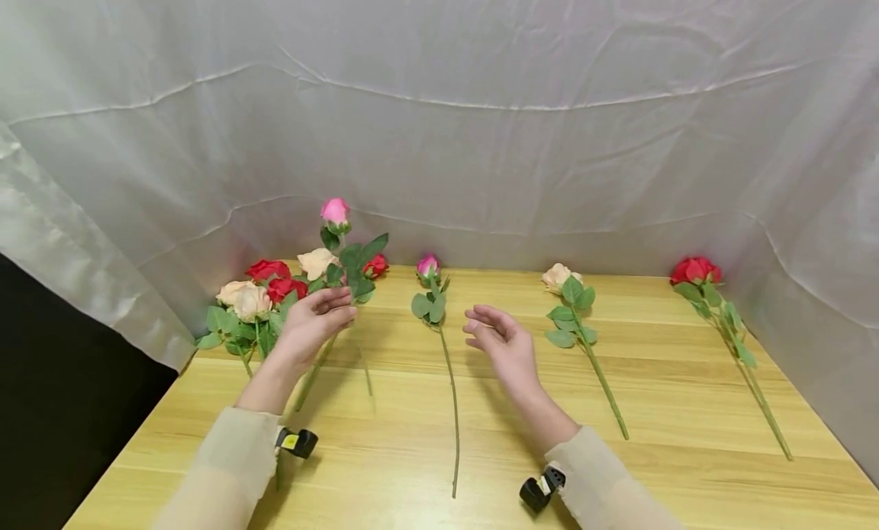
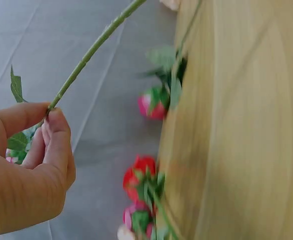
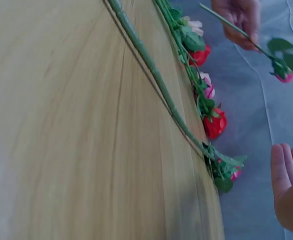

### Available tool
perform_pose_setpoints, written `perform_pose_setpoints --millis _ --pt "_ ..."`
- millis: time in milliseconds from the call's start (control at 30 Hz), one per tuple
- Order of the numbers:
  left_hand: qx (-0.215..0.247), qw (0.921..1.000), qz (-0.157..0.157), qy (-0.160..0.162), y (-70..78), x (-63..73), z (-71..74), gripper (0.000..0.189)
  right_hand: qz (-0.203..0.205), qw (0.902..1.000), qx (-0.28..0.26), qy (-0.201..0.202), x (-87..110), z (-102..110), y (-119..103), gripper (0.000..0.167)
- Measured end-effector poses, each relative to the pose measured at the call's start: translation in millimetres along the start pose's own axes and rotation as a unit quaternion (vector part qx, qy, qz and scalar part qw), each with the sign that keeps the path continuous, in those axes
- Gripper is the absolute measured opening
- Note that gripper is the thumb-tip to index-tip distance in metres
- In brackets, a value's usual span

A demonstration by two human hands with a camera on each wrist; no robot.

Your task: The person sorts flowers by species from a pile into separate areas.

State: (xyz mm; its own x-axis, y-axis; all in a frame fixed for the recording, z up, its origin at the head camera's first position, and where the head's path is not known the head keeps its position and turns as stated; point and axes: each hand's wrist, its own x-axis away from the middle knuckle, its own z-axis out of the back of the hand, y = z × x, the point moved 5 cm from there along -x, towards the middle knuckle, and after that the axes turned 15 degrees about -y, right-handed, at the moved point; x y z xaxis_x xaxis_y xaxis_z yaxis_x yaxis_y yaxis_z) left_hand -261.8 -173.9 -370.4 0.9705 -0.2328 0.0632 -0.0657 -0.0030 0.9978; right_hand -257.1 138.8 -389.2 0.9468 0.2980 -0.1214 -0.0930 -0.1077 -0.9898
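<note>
My left hand [image 1: 312, 328] pinches the stem of a pink rose [image 1: 335, 211] between thumb and fingertips, raised above the left side of the table. In the left wrist view, the green stem [image 2: 86, 60] slants up from the pinching fingertips. My right hand [image 1: 508, 351] is held in the air with nothing in it, fingers loosely extended. Left of that hand, a second pink rose [image 1: 428, 267] lies on the table, its long bare stem [image 1: 452, 393] pointing toward me. The right wrist view also has this stem [image 3: 151, 65] lying across the wood.
Red roses [image 1: 268, 270] and peach roses [image 1: 250, 301] lie clustered on the table's left. A single peach rose [image 1: 561, 277] lies right of centre, and a red rose [image 1: 695, 271] farther right. Grey cloth [image 1: 481, 156] hangs behind the wooden table [image 1: 384, 461].
</note>
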Motion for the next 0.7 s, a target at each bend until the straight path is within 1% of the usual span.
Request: perform_pose_setpoints --millis 133,333,533,700 --pt "0.03 0.9994 -0.017 0.001 3.0 -12.1 -21.6 0.053 0.005 0.9999 0.002 -0.01 -2.5 -8.9 -0.6 0.033" --pt "0.048 0.9984 -0.025 -0.014 3.9 -26.9 -47.7 0.051 0.005 0.999 0.012 -0.042 -6.4 -22.9 2.7 0.037" --pt "0.047 0.9981 -0.029 -0.027 3.7 -36.7 -69.3 0.05 0.01 0.9968 0.024 -0.075 -8.3 -34.5 6.6 0.036" --pt "0.039 0.998 -0.031 -0.039 0.9 -43.0 -81.0 0.051 -0.005 0.9954 0.031 -0.091 -9.0 -40.0 11.5 0.035"
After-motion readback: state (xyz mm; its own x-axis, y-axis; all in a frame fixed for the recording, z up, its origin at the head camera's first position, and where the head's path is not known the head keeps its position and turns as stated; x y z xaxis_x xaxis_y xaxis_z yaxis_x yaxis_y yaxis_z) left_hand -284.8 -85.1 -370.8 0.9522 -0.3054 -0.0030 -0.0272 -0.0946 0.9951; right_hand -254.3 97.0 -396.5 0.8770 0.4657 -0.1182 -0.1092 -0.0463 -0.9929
